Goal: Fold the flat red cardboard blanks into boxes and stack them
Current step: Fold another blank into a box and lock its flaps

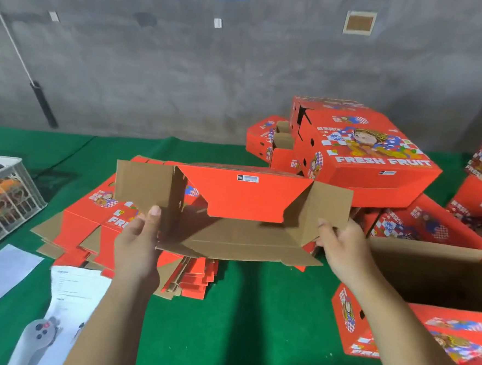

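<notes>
Half-folded blank (232, 210) held above counter (253, 311), gripped at its ends by left hand (138, 243) and right hand (343, 249). Below: pile of flat blanks (88, 223), unfolded. Beyond right hand: finished boxes (364, 151), stacked.

Folded boxes (373, 151) behind flat blanks (88, 223)

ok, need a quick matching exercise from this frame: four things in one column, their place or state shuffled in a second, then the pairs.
Things
1. half-folded red cardboard blank
2. pile of flat red cardboard blanks
3. finished red FRESH FRUIT box
4. white plastic crate

Place or state
A. at the table's left edge
B. held up by left hand and right hand
C. lying on the green cloth under the held piece
D. on top of the heap at right rear

Pairs: 1-B, 2-C, 3-D, 4-A
</notes>
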